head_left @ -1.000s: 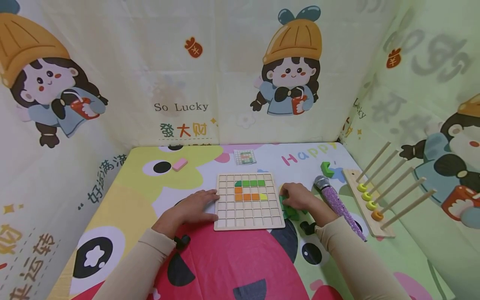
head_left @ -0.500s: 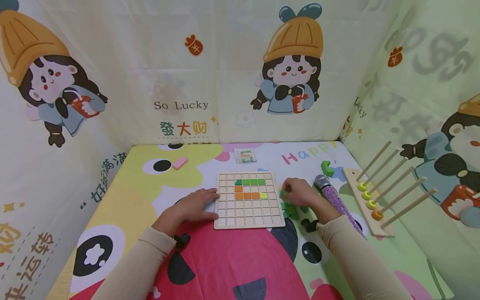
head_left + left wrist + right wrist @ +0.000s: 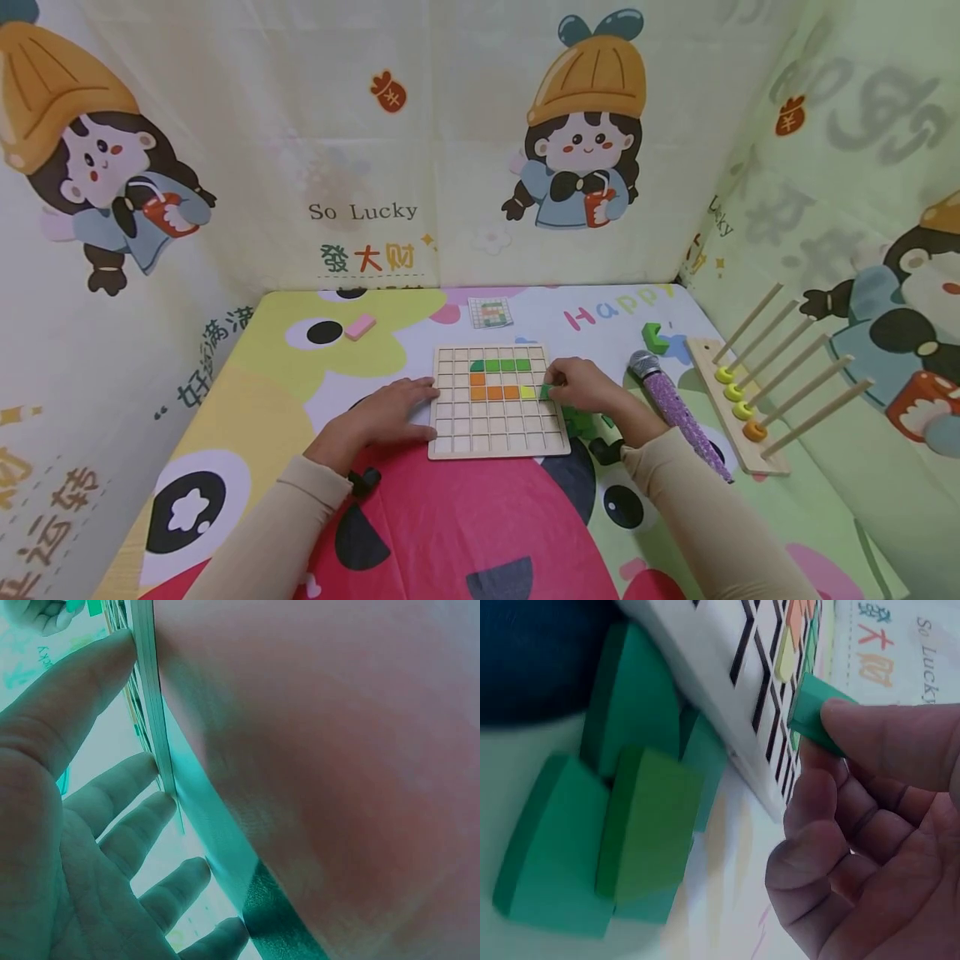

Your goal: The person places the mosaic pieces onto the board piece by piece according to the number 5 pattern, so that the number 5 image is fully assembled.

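A wooden grid board [image 3: 495,429] lies in the middle of the table in the head view. Its cells hold a row of green blocks [image 3: 507,365], orange blocks [image 3: 494,392] below and left, and one yellow block [image 3: 527,392]. My left hand [image 3: 378,414] touches the board's left edge with spread fingers and thumb. Over the right edge, my right hand [image 3: 588,387] pinches a small green block [image 3: 815,712] between thumb and forefinger. Several loose green blocks [image 3: 649,825] are heaped beside the board, partly under the right hand in the head view.
A small pattern card [image 3: 490,313] lies behind the board. Back left is a pink block [image 3: 361,327]. To the right are a glittery purple microphone [image 3: 678,412], a green notched block [image 3: 655,337] and a peg stand [image 3: 738,433] with yellow and orange rings.
My right hand has come up from the loose green blocks and moved left to the board's right edge, carrying one green block. My left hand has stayed in place.
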The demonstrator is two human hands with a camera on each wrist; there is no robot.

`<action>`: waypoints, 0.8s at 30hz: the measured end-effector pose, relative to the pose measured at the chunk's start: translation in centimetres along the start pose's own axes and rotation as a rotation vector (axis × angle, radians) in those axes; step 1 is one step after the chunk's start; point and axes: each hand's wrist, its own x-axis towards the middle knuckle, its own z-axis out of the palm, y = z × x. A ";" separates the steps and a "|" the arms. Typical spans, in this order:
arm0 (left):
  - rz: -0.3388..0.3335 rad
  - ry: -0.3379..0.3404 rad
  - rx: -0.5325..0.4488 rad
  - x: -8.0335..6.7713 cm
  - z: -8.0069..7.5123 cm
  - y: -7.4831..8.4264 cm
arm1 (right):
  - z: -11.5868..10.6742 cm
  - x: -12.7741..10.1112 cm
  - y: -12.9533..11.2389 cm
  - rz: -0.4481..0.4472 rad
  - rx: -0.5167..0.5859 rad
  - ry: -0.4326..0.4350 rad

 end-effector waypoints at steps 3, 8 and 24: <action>-0.002 0.000 0.002 -0.1 0.1 -0.1 | 0.4 0.3 -0.4 0.000 0.016 -0.031; -0.002 0.009 0.008 0.0 0.2 -0.2 | 0.9 0.6 -1.1 -0.015 0.053 -0.072; 0.017 0.013 0.008 0.0 0.1 -0.3 | 2.0 1.0 -2.3 0.006 0.005 -0.080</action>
